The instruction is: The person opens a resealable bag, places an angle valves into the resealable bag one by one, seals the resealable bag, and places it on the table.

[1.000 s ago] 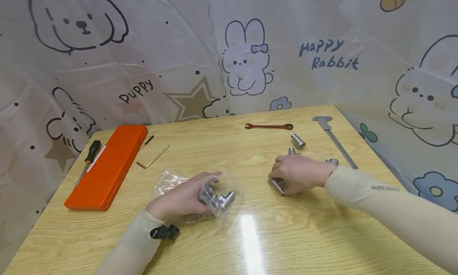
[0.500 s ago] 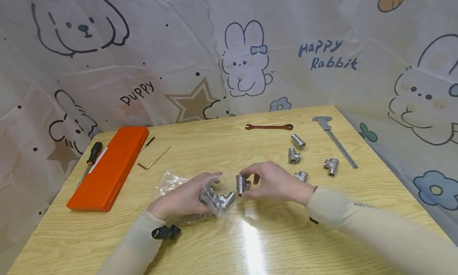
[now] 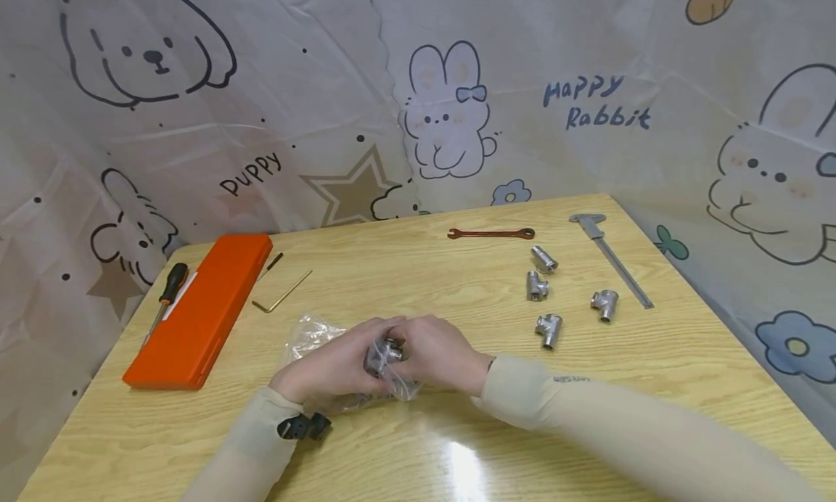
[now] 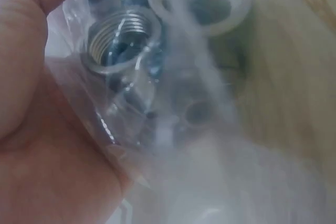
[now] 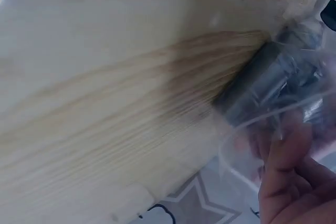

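Observation:
My left hand (image 3: 346,357) holds a clear plastic bag (image 3: 310,335) with metal pipe tees inside, low over the table. A tee's threaded opening (image 4: 123,40) shows through the plastic in the left wrist view. At the bag's mouth, my right hand (image 3: 437,353) has its fingers curled inward, right against the left fingers. A metal tee (image 3: 395,348) shows between the two hands, and the right fingers largely hide what they pinch. The right wrist view has a dark, cylindrical fitting end (image 5: 252,85) in the bag, beside curled fingers (image 5: 289,153).
Several loose tees, one of them nearest the hands (image 3: 548,331), lie on the right of the wooden table (image 3: 522,444). Behind them are a red wrench (image 3: 490,233) and a caliper (image 3: 614,259). An orange case (image 3: 202,313), a screwdriver (image 3: 166,295) and a hex key (image 3: 284,291) lie left.
My right hand has picked up a tee from the table's right side and carried it left to the bag's mouth. The left hand has stayed in place with the bag.

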`<state>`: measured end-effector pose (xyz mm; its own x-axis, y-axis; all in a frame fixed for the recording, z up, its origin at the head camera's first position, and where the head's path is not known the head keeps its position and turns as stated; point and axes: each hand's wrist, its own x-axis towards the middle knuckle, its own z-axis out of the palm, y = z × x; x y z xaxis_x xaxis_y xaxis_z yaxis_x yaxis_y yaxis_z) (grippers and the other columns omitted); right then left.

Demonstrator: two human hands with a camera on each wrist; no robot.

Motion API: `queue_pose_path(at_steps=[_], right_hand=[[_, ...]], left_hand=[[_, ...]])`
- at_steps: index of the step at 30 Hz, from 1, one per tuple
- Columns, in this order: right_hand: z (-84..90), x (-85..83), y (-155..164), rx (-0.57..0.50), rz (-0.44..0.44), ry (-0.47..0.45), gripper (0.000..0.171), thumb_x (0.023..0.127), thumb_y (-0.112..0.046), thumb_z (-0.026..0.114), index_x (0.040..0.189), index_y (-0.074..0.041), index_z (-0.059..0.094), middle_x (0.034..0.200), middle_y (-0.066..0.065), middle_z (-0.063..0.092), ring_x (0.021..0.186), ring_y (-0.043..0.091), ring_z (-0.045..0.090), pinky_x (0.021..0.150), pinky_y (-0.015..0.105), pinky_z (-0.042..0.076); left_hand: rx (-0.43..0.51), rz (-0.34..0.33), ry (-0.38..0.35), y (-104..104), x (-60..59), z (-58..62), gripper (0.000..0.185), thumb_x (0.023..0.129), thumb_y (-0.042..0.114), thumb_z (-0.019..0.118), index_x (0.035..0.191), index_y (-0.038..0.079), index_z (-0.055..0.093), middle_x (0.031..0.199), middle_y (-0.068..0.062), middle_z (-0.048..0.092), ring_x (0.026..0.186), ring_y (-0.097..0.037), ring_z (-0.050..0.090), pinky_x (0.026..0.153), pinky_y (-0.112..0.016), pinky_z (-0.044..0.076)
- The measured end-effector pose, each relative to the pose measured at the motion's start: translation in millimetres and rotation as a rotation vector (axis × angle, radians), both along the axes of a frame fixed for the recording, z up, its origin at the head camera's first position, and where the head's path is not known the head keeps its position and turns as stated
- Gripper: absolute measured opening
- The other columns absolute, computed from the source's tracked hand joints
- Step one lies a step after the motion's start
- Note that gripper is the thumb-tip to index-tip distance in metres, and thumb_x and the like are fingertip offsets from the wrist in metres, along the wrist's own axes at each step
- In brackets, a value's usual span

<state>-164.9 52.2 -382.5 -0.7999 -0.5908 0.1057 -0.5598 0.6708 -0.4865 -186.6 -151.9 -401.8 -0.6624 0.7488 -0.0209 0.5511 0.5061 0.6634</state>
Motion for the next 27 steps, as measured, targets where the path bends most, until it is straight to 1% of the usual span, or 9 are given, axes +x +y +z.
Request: queue_pose_path(at_steps=[5, 7, 10, 12, 14, 19, 21, 23, 27], right_hand=[[-0.6, 1.5, -7, 0.035, -0.030, 0.016, 0.032, 0.082, -0.038, 0.081, 0.102, -0.014, 0.074, 0.090, -0.005, 0.072, 0.069, 0.003, 0.059, 0.062, 0.021, 0.050], [3.6, 2.4, -3, 0.035, -0.028, 0.003, 0.038, 0.081, -0.037, 0.081, 0.108, -0.012, 0.074, 0.094, -0.002, 0.074, 0.064, 0.005, 0.058, 0.060, 0.021, 0.050], [15.9, 3.4, 12, 0.042, -0.034, -0.003, 0.044, 0.082, -0.035, 0.081, 0.115, -0.008, 0.073, 0.102, 0.004, 0.075, 0.067, 0.010, 0.064, 0.065, 0.023, 0.054], [26.0, 3.5, 28, 0.049, -0.051, 0.001, 0.046, 0.082, -0.033, 0.081, 0.119, -0.007, 0.071, 0.109, 0.007, 0.073, 0.073, 0.014, 0.068, 0.070, 0.026, 0.056], [36.1, 3.2, 47, 0.064, -0.086, 0.006, 0.043, 0.083, -0.031, 0.081, 0.117, -0.007, 0.072, 0.110, 0.007, 0.073, 0.081, 0.015, 0.069, 0.074, 0.028, 0.056], [52.5, -0.6, 106, 0.104, -0.203, -0.003, 0.039, 0.086, -0.026, 0.079, 0.118, -0.005, 0.072, 0.109, 0.007, 0.073, 0.077, 0.010, 0.066, 0.068, 0.029, 0.055], [54.3, -2.0, 130, 0.132, -0.245, 0.000, 0.040, 0.086, -0.026, 0.078, 0.118, -0.003, 0.071, 0.108, 0.008, 0.073, 0.080, 0.014, 0.067, 0.069, 0.033, 0.056], [52.5, -3.1, 153, 0.164, -0.285, -0.010, 0.043, 0.086, -0.028, 0.078, 0.120, -0.002, 0.070, 0.109, 0.009, 0.072, 0.079, 0.016, 0.066, 0.067, 0.036, 0.055], [41.4, -1.4, 185, 0.220, -0.341, -0.091, 0.060, 0.084, -0.038, 0.079, 0.128, 0.001, 0.064, 0.117, 0.016, 0.068, 0.096, 0.031, 0.066, 0.078, 0.047, 0.054]], left_hand=[[0.022, 0.002, -0.009, -1, 0.7, -1.7, 0.100, 0.075, 0.023, 0.088, 0.156, 0.019, 0.030, 0.148, -0.003, 0.044, 0.131, -0.018, 0.044, 0.110, -0.042, 0.037], [0.029, -0.005, -0.022, -1, 0.4, -1.9, 0.100, 0.075, 0.021, 0.087, 0.156, 0.020, 0.029, 0.146, -0.002, 0.046, 0.128, -0.018, 0.047, 0.108, -0.042, 0.039], [0.017, -0.002, -0.038, -1, 0.1, -0.9, 0.099, 0.076, 0.020, 0.087, 0.156, 0.023, 0.029, 0.143, 0.001, 0.047, 0.122, -0.015, 0.050, 0.103, -0.039, 0.043], [-0.003, 0.007, -0.043, -1, -0.5, 0.3, 0.099, 0.076, 0.021, 0.087, 0.157, 0.022, 0.029, 0.142, 0.001, 0.048, 0.120, -0.014, 0.051, 0.102, -0.037, 0.044], [-0.024, 0.019, -0.041, 0, -0.8, 1.3, 0.099, 0.076, 0.021, 0.087, 0.157, 0.019, 0.029, 0.143, -0.001, 0.049, 0.121, -0.015, 0.050, 0.102, -0.038, 0.044], [-0.050, 0.027, -0.047, 1, -1.2, 1.9, 0.099, 0.077, 0.021, 0.087, 0.157, 0.017, 0.028, 0.143, -0.003, 0.049, 0.124, -0.017, 0.049, 0.104, -0.039, 0.043], [-0.052, 0.028, -0.043, 1, -1.0, 1.7, 0.100, 0.076, 0.020, 0.087, 0.157, 0.017, 0.028, 0.143, -0.002, 0.049, 0.125, -0.017, 0.048, 0.103, -0.038, 0.043], [-0.050, 0.030, -0.040, 1, -0.8, 1.1, 0.100, 0.076, 0.020, 0.087, 0.157, 0.017, 0.028, 0.142, -0.001, 0.049, 0.125, -0.017, 0.048, 0.104, -0.038, 0.043], [-0.049, 0.030, -0.038, 1, -0.8, 0.3, 0.100, 0.076, 0.021, 0.087, 0.157, 0.018, 0.028, 0.142, -0.001, 0.049, 0.127, -0.018, 0.047, 0.105, -0.038, 0.042]])
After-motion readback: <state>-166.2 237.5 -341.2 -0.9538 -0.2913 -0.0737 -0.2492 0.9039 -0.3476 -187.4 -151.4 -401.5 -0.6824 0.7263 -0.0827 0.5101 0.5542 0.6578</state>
